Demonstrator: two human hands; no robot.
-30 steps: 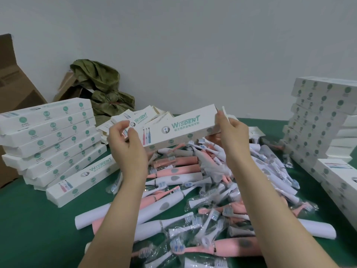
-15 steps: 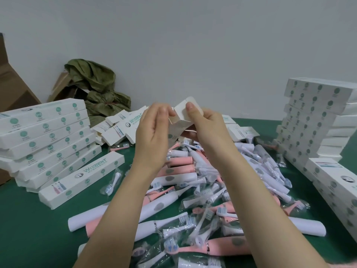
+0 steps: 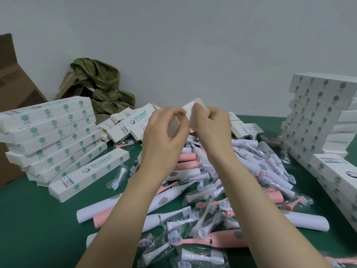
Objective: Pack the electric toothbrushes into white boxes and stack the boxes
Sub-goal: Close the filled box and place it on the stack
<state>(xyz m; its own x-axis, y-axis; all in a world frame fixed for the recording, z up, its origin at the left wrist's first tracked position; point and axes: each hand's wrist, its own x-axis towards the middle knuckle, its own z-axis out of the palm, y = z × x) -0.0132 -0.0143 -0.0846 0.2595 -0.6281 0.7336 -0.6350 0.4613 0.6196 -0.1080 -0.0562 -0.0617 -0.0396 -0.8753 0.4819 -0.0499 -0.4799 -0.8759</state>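
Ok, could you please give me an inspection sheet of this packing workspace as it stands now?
Surface: green table, largely covered.
Job's things: white cardboard box held above heap of pink and white electric toothbrushes; left stack of white boxes; right stack of white boxes.
Clutter: loose bagged brush heads; unfilled printed boxes behind heap.
Grippers: left hand and right hand both pinch the box.
Cables: nothing seen.
Surroundings: grey wall, brown cardboard carton, crumpled olive bag.

L hand (image 3: 164,136) & R hand (image 3: 212,128) bare, forearms bare to frame edge.
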